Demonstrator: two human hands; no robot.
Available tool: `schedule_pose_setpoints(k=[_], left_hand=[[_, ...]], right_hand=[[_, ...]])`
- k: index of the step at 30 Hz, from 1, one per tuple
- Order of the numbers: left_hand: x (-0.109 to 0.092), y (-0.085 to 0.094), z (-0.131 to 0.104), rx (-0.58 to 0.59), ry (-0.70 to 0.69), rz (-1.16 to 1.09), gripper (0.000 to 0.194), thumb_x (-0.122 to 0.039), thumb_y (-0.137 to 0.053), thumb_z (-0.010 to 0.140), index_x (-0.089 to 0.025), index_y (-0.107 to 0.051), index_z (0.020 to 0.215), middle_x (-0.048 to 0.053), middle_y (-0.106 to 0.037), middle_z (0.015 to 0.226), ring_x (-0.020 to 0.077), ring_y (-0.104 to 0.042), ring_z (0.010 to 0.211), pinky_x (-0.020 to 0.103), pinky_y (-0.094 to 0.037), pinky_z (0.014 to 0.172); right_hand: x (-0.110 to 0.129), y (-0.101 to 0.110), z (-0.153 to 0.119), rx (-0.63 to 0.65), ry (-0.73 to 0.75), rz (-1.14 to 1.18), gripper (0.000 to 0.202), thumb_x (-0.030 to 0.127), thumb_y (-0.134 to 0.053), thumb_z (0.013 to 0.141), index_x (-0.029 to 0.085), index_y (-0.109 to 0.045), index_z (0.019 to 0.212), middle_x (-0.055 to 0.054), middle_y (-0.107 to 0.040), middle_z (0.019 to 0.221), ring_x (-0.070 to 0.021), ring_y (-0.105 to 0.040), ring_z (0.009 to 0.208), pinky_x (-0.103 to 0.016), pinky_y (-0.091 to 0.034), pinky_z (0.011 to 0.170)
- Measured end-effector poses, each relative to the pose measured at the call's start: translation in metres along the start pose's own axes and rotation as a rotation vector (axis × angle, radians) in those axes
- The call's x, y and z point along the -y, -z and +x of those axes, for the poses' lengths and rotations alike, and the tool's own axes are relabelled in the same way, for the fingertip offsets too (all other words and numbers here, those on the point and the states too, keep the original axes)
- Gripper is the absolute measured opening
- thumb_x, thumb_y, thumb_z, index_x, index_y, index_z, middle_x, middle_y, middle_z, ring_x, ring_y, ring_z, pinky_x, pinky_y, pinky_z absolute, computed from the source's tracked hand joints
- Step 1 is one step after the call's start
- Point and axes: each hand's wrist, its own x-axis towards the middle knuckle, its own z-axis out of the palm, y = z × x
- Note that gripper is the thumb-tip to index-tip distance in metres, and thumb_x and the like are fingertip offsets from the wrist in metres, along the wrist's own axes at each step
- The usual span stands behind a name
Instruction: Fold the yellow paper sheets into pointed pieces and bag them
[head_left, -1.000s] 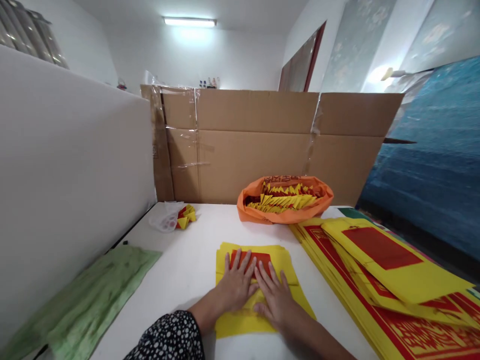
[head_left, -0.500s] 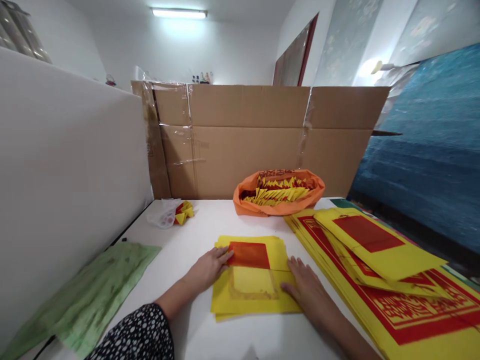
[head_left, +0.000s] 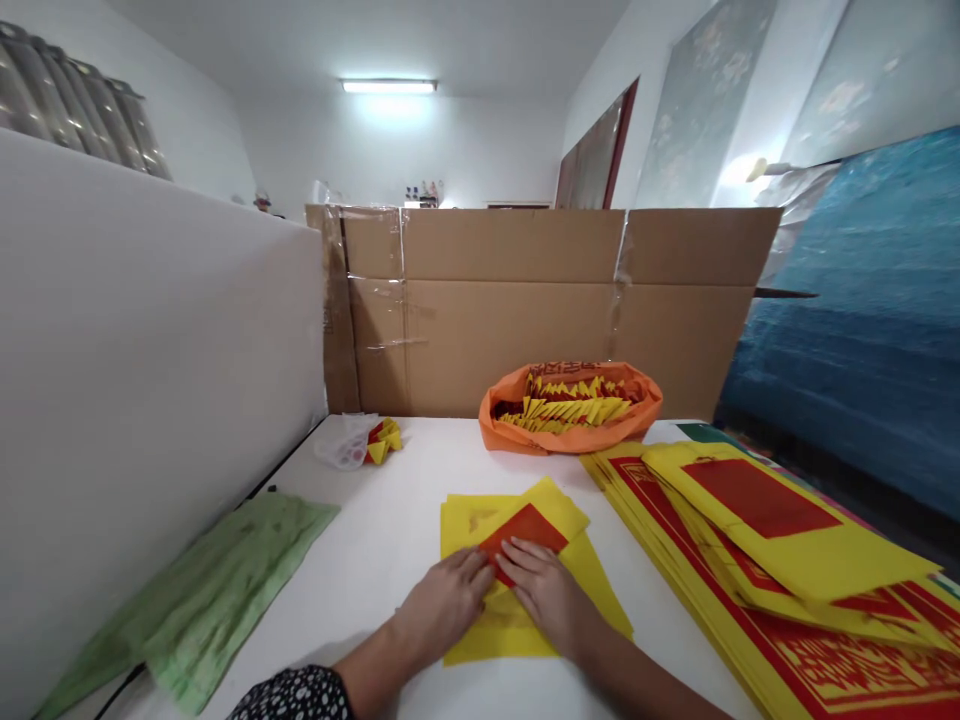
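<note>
A folded yellow paper sheet with a red patch (head_left: pixel 553 500) lies slanted on other yellow paper sheets (head_left: pixel 459 515) in front of me. My left hand (head_left: pixel 448 595) is closed, its curled fingers and thumb gripping the folded sheet by its lower left part. Across the red patch, beside the left hand, my right hand (head_left: pixel 547 595) rests with its fingers stretched out and touching the paper. The two hands nearly meet, and they hide the lower part of the folded sheet.
An orange bag (head_left: pixel 502 435) full of folded yellow and red papers stands at the back. Stacked printed yellow sheets (head_left: pixel 787 550) lie at the right. A green cloth (head_left: pixel 217 580) and a clear plastic bag (head_left: pixel 346 443) are at the left. Upright cardboard (head_left: pixel 510 320) bounds the table.
The folded sheet has turned from square to slanted on the sheets below. Both hands have come inward; my left hand has closed on the paper. The camera view has tilted up slightly.
</note>
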Motion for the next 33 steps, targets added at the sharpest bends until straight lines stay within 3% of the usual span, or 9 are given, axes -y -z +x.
schedule_pose_setpoints(k=[3, 6, 8, 12, 16, 19, 23, 28, 33], left_hand=[[0.021, -0.005, -0.012, -0.038, 0.163, -0.295, 0.025, -0.009, -0.047, 0.09, -0.02, -0.063, 0.106, 0.005, -0.067, 0.112, 0.0184, -0.064, 0.101, 0.027, -0.048, 0.09], [0.04, -0.008, -0.015, -0.135, 0.379, -0.57, 0.021, -0.012, -0.051, 0.086, -0.021, -0.067, 0.097, 0.002, -0.07, 0.095, 0.0172, -0.066, 0.088, 0.025, -0.049, 0.081], [0.047, -0.012, -0.011, -0.218, 0.518, -0.742, 0.021, -0.011, -0.055, 0.079, -0.02, -0.066, 0.095, 0.002, -0.07, 0.089, 0.0175, -0.066, 0.083, 0.024, -0.049, 0.076], [0.051, -0.022, 0.002, -0.284, 0.617, -0.925, 0.028, -0.014, -0.06, 0.072, -0.017, -0.062, 0.1, 0.001, -0.065, 0.082, 0.0172, -0.063, 0.078, 0.024, -0.047, 0.071], [0.051, -0.026, 0.01, -0.29, 0.634, -0.838, 0.028, -0.017, -0.057, 0.076, -0.018, -0.06, 0.105, 0.0, -0.063, 0.077, 0.0162, -0.06, 0.073, 0.024, -0.044, 0.069], [0.049, -0.024, 0.013, -0.286, 0.612, -0.684, 0.028, -0.013, -0.052, 0.08, -0.02, -0.059, 0.106, -0.001, -0.064, 0.076, 0.0167, -0.061, 0.073, 0.026, -0.044, 0.071], [0.042, -0.021, 0.015, -0.237, 0.572, -0.424, 0.03, -0.009, -0.047, 0.085, -0.022, -0.057, 0.11, 0.001, -0.067, 0.086, 0.0194, -0.063, 0.082, 0.033, -0.042, 0.081], [0.034, -0.016, 0.018, -0.126, 0.542, -0.251, 0.036, -0.004, -0.042, 0.086, -0.022, -0.054, 0.115, 0.007, -0.065, 0.107, 0.0239, -0.061, 0.097, 0.038, -0.038, 0.084], [0.033, -0.012, 0.019, -0.054, 0.527, -0.189, 0.033, -0.004, -0.041, 0.087, -0.022, -0.055, 0.112, 0.007, -0.061, 0.101, 0.0229, -0.06, 0.092, 0.039, -0.037, 0.084]], right_hand=[[-0.003, 0.01, 0.0, 0.012, -0.045, 0.226, 0.04, 0.012, -0.055, 0.084, 0.022, -0.067, 0.12, -0.007, -0.062, 0.13, -0.026, -0.053, 0.124, -0.043, -0.04, 0.105], [-0.002, 0.014, 0.011, -0.036, -0.195, 0.471, 0.021, 0.018, -0.06, 0.08, 0.019, -0.075, 0.094, -0.006, -0.074, 0.1, -0.0245, -0.064, 0.096, -0.036, -0.049, 0.086], [-0.003, 0.01, 0.019, -0.076, -0.301, 0.611, 0.014, 0.025, -0.06, 0.081, 0.017, -0.071, 0.08, -0.004, -0.071, 0.079, -0.0207, -0.064, 0.076, -0.03, -0.048, 0.069], [-0.009, -0.003, 0.028, -0.174, -0.412, 0.671, 0.014, 0.03, -0.057, 0.081, 0.018, -0.064, 0.087, 0.002, -0.06, 0.067, -0.0165, -0.057, 0.065, -0.027, -0.043, 0.061], [-0.01, -0.005, 0.025, -0.22, -0.408, 0.547, 0.032, 0.024, -0.054, 0.08, 0.019, -0.059, 0.111, 0.003, -0.058, 0.07, -0.0174, -0.058, 0.066, -0.028, -0.047, 0.065], [-0.007, -0.001, 0.023, -0.197, -0.33, 0.444, 0.04, 0.019, -0.047, 0.082, 0.021, -0.058, 0.121, -0.003, -0.065, 0.084, -0.0202, -0.063, 0.078, -0.032, -0.051, 0.075], [-0.003, 0.001, 0.022, -0.166, -0.251, 0.323, 0.04, 0.013, -0.04, 0.084, 0.022, -0.065, 0.114, -0.007, -0.068, 0.106, -0.0228, -0.063, 0.101, -0.036, -0.049, 0.091], [-0.003, -0.003, 0.024, -0.128, -0.261, 0.194, 0.043, 0.011, -0.038, 0.087, 0.023, -0.07, 0.112, -0.008, -0.07, 0.1, -0.0225, -0.065, 0.096, -0.033, -0.052, 0.085], [-0.004, -0.006, 0.023, -0.106, -0.275, 0.124, 0.046, 0.008, -0.038, 0.087, 0.025, -0.07, 0.115, -0.007, -0.069, 0.095, -0.0204, -0.066, 0.088, -0.03, -0.053, 0.081]])
